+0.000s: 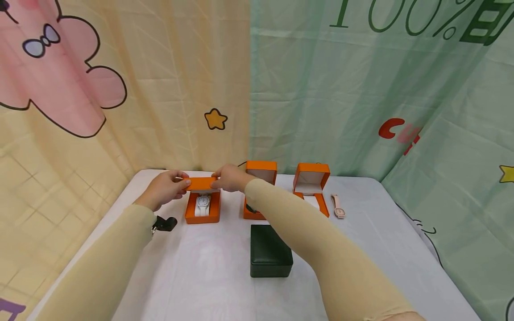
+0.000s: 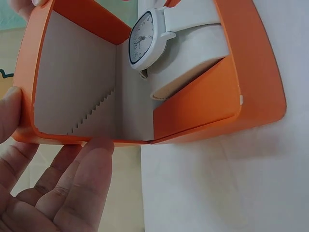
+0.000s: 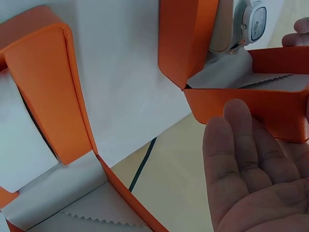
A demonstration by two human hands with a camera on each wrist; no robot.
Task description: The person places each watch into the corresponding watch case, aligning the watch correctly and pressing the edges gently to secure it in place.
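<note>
Both hands (image 1: 166,187) (image 1: 230,177) hold orange box lid (image 1: 202,183) — unlabelled.

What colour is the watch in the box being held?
White watch, clearest in the left wrist view.

Two arms in long sleeves
Snug beige sleeves (image 1: 305,232) reach both wrists; a black wrist camera (image 1: 164,224) hangs at the left cuff, at nine o'clock.

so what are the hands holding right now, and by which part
Both hands hold the hinged lid of the orange box with the white watch: the left hand grips its left end and the right hand its right end, fingers on the rim.
</note>
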